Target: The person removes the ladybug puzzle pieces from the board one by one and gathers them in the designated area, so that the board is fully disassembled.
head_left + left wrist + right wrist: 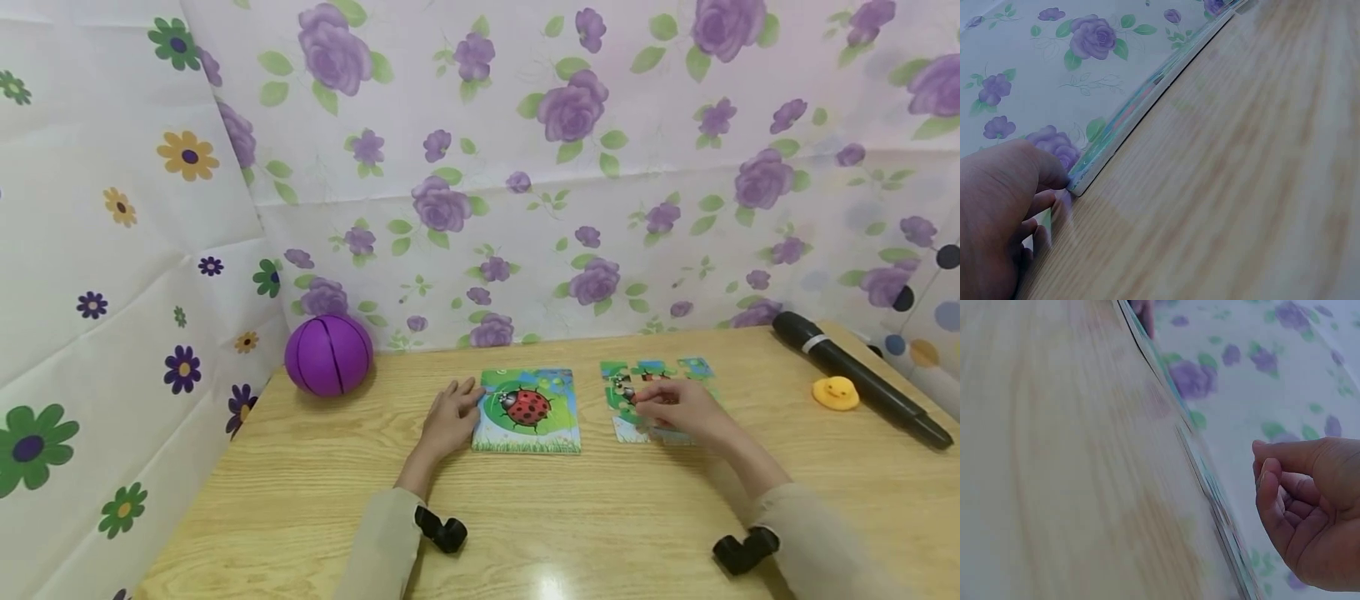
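Observation:
A flat square ladybug picture board (558, 429) lies on the wooden table, its thin edge visible in the left wrist view. My left hand (450, 421) rests at the board's left side with fingers spread, and its thumb touches the corner. To the right, ladybug jigsaw pieces (630, 431) lie in a loose square with gaps between them. My right hand (693, 408) hovers over these pieces and hides several of them. In the right wrist view its thumb and fingers are loosely curled, with nothing visible between them, above the row of pieces (1225, 528).
A purple ball (328, 356) sits at the table's back left. At the right are a yellow rubber duck (835, 393) and a large black pen-shaped object (862, 377). Flowered cloth (510, 225) hangs behind the wooden table (300, 500).

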A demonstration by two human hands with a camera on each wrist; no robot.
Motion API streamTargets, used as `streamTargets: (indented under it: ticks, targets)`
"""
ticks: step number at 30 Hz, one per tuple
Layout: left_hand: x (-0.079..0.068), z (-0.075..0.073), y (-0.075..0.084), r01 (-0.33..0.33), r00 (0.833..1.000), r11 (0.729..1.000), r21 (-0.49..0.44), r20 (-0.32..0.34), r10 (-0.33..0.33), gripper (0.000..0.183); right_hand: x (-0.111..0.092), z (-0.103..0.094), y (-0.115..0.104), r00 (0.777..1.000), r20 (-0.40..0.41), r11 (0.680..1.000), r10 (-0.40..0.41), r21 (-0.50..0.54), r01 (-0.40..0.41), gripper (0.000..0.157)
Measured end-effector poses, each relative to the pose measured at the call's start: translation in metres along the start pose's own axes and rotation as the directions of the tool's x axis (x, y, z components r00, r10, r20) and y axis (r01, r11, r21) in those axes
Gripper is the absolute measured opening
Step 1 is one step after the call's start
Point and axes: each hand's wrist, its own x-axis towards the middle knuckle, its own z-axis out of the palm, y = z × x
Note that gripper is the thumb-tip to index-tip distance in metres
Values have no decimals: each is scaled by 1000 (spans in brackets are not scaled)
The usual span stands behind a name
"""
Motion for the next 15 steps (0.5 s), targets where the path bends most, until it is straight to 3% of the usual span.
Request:
streamTargets:
  ticks: [8, 11, 15]
  targets:
    - [3, -1, -3, -6, 1000, 1000, 16, -12, 6, 42, 30, 51, -29, 991, 78, 994, -107, 15, 106, 33]
    - [3, 0, -4, -6, 1000, 1000, 14, -14, 6, 42, 39, 66, -36, 988, 108, 993, -110, 54, 105, 32]
    - [1, 0, -5, -6, 1000, 1000, 11, 2, 6, 42, 46, 78, -39, 982, 158, 995, -100, 29, 96, 35]
